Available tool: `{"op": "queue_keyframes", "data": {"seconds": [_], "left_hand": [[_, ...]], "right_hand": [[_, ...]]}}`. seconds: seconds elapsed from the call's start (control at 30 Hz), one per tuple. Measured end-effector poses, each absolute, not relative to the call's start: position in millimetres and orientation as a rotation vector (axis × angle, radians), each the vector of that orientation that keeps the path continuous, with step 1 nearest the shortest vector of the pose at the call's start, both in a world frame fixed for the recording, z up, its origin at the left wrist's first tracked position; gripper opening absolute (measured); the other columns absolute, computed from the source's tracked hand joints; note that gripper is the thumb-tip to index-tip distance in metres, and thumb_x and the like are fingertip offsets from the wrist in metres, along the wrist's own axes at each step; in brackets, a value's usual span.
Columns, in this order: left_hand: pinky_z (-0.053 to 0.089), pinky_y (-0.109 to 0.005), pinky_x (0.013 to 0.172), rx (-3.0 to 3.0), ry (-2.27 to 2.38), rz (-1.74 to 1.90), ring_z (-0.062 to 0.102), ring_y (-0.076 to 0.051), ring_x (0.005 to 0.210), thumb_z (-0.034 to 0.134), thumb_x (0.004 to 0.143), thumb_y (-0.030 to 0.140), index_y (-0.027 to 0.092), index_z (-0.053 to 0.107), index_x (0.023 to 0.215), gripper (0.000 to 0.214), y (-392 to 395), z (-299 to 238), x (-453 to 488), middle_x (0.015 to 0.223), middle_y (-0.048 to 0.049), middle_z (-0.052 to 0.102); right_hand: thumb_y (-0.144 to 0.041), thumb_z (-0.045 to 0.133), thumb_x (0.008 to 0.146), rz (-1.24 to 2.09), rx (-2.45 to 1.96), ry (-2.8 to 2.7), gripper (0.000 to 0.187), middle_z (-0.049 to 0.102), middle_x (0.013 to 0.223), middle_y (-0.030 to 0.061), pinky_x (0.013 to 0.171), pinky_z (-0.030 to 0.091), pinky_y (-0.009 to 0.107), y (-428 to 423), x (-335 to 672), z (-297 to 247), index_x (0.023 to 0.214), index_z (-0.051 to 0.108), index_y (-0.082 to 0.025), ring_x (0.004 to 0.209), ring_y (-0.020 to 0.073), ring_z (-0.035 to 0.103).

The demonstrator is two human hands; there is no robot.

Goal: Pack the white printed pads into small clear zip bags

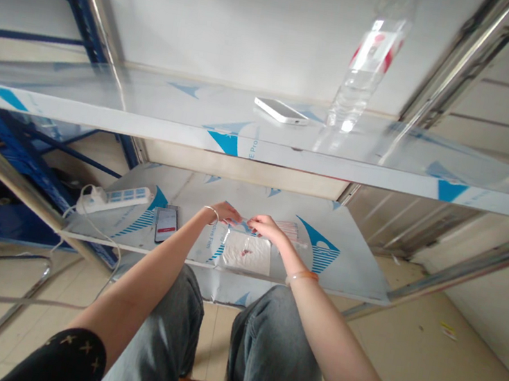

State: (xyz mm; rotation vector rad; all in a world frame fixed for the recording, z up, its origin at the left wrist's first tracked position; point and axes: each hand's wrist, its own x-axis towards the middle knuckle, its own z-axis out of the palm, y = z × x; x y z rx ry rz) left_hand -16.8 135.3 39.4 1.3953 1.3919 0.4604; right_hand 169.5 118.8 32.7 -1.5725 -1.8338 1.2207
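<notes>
Over the lower shelf, my left hand [228, 213] and my right hand [265, 225] are close together, fingertips nearly meeting. The fingers of both are curled into a pinch. Whatever they hold between them is too small to make out. Just below the hands lies a white, crinkled square sheet [243, 255], like a tissue, with a small dark red piece [247, 252] on it. Partly behind my right hand is a clear packet with reddish stripes [291, 230]. A phone with a lit screen [166, 225] lies left of my left hand.
A white power strip [129, 195] with a plugged-in cable lies at the lower shelf's [358, 270] left end. Above my hands runs the upper shelf [172, 128], bearing a white phone [280, 111] and a clear bottle [361, 81]. Metal posts stand at both sides.
</notes>
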Motion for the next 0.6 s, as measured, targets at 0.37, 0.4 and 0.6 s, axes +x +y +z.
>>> {"op": "queue_keyframes", "data": {"seconds": [0.37, 0.4, 0.6], "left_hand": [[0.044, -0.019, 0.063, 1.575, 1.391, 0.277, 0.067, -0.016, 0.083, 0.065, 0.072, 0.023, 0.015, 0.072, 0.077, 0.012, 135.7, 32.4, -10.8, 0.077, -0.0029, 0.073], [0.044, -0.019, 0.063, 1.589, 1.4, 0.263, 0.067, -0.016, 0.083, 0.065, 0.072, 0.023, 0.015, 0.072, 0.077, 0.012, 135.6, 32.5, -10.2, 0.078, -0.0032, 0.073], [0.046, -0.019, 0.063, 1.651, 1.454, 0.203, 0.066, -0.017, 0.084, 0.063, 0.071, 0.022, 0.015, 0.071, 0.074, 0.011, 135.5, 33.8, -8.0, 0.082, -0.0045, 0.074]], "right_hand": [[-0.006, 0.051, 0.081, 1.218, -1.612, -2.001, 0.014, 0.066, 0.069, 0.002, 0.051, 0.039, 0.016, 121.0, 159.7, 21.6, 0.08, 0.064, -0.011, 0.057, 0.009, 0.057], [-0.005, 0.051, 0.08, 1.214, -1.62, -2.012, 0.013, 0.066, 0.07, 0.0025, 0.051, 0.039, 0.016, 119.9, 159.0, 22.7, 0.079, 0.063, -0.011, 0.058, 0.0089, 0.057], [-0.009, 0.051, 0.082, 1.225, -1.648, -2.041, 0.012, 0.062, 0.064, 0.002, 0.05, 0.038, 0.016, 116.8, 153.7, 23.8, 0.073, 0.059, -0.011, 0.057, 0.0091, 0.055]]}}
